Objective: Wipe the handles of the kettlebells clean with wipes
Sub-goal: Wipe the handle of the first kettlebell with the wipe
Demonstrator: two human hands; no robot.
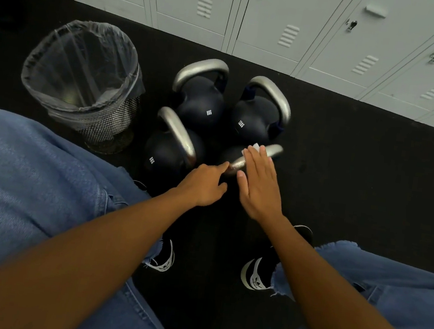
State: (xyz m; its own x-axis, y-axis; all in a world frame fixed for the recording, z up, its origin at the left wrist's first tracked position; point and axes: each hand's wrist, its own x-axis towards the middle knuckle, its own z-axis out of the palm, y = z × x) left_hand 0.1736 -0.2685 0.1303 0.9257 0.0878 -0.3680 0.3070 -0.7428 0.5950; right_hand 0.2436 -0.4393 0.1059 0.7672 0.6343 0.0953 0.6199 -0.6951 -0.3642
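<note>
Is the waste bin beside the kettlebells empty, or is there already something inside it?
It looks empty: the waste bin shows only its clear liner, with no wipes visible; its dark bottom is unclear.

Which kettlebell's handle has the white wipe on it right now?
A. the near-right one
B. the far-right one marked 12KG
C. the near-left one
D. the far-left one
A: the right hand presses the white wipe flat on the near-right kettlebell's handle.

Wearer: loose blue denim jeans (pixel 34 170) with frayed, ragged hems; black trainers (pixel 257 274) with white toe caps and white stripes (small logo print on the tongue, illegible). Both forearms bare, no sleeves, no jewellery visible.
</note>
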